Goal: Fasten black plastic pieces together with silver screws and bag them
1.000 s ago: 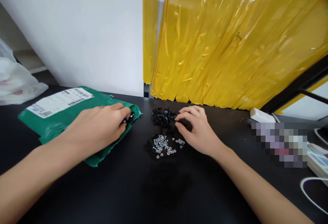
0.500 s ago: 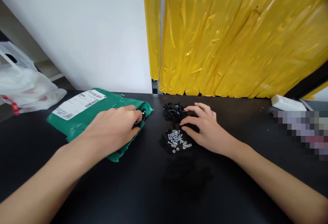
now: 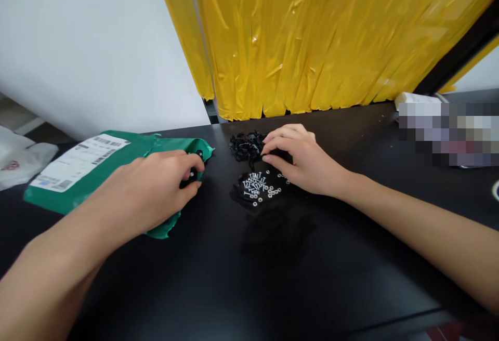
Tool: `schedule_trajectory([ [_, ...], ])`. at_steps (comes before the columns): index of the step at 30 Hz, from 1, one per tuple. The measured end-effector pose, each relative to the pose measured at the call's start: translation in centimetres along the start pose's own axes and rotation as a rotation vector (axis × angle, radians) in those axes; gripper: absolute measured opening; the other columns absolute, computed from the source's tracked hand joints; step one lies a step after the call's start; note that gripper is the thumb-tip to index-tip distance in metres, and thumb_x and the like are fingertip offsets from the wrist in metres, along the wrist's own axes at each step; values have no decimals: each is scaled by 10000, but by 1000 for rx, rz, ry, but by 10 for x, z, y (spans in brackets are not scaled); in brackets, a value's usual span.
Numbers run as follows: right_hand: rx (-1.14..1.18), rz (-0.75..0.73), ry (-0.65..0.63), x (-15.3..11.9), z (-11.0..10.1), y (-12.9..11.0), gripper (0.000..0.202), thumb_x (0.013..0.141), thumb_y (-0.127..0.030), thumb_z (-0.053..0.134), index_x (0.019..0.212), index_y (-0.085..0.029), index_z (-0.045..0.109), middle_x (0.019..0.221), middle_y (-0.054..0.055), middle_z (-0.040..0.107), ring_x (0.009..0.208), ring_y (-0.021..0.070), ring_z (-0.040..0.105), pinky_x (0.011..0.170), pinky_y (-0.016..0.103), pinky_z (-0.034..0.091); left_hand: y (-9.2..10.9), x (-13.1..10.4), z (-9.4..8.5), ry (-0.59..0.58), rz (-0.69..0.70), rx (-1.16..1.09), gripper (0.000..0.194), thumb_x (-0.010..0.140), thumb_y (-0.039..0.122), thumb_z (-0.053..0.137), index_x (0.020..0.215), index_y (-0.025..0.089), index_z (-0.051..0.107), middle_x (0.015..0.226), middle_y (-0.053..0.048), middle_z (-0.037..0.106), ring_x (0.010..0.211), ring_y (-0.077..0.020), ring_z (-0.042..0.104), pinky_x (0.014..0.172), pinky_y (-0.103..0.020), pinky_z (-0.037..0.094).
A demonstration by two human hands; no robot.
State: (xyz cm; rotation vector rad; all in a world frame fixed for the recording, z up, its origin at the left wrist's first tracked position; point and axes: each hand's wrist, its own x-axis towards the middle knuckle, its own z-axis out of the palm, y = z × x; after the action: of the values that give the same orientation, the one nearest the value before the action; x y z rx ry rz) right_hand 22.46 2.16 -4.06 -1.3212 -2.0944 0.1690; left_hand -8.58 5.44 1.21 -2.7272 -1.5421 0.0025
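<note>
My left hand point(image 3: 159, 185) lies over the torn mouth of a green plastic mailer bag point(image 3: 93, 170), its fingers curled around small black parts point(image 3: 192, 173) with light round spots. The hand hides much of what is in the bag's opening. My right hand point(image 3: 298, 158) is at the right edge of a heap of small black parts point(image 3: 245, 146). Its thumb and index fingertips are close together; anything between them cannot be made out. Just in front of the heap lies a cluster of silver screws point(image 3: 254, 181), with small ring-shaped washers or nuts point(image 3: 273, 192) scattered beside it.
A white plastic bag point(image 3: 23, 159) stands at the far left. Yellow plastic strips point(image 3: 304, 44) hang behind the black table point(image 3: 218, 278), beside a white panel point(image 3: 105, 44). A white box point(image 3: 419, 102) and a blurred-out item sit at the back right.
The view has turned, so everything sits further left and higher. A few rings now show close to my right hand. The left thumb and index finger look slightly further apart around the black parts.
</note>
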Motion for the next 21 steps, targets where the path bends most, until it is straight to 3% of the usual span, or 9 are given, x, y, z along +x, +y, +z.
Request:
schedule_trajectory([
  [3,16,25,27,0,-2,-1,87,1039,-252,710,1021,-265,794,1226,72,765,1255,323,616,1099,550,441,11,3,-3,4,-30,77,354,971,411,581,1245,275,759,1054,-60,777,849,-282,697,737,-421,441],
  [9,54,70,117,0,-3,-2,86,1016,-238,716,995,-256,798,1045,48,788,1047,279,654,981,474,479,41,3,-4,226,58,-33,382,980,519,507,1167,303,761,814,-28,678,669,-209,619,631,-366,386],
  [16,107,15,234,-1,-2,1,87,1014,-272,716,986,-253,796,1071,57,787,1103,277,704,1064,485,490,67,-3,2,269,147,-103,387,1043,454,455,1141,281,788,754,-15,646,668,-188,640,661,-349,403],
  [21,292,168,194,2,-2,4,97,959,-303,752,917,-252,821,1013,45,811,1062,275,714,1017,474,509,78,-6,7,317,239,-194,291,1046,333,531,1079,229,802,735,-3,643,659,-168,622,680,-341,428],
])
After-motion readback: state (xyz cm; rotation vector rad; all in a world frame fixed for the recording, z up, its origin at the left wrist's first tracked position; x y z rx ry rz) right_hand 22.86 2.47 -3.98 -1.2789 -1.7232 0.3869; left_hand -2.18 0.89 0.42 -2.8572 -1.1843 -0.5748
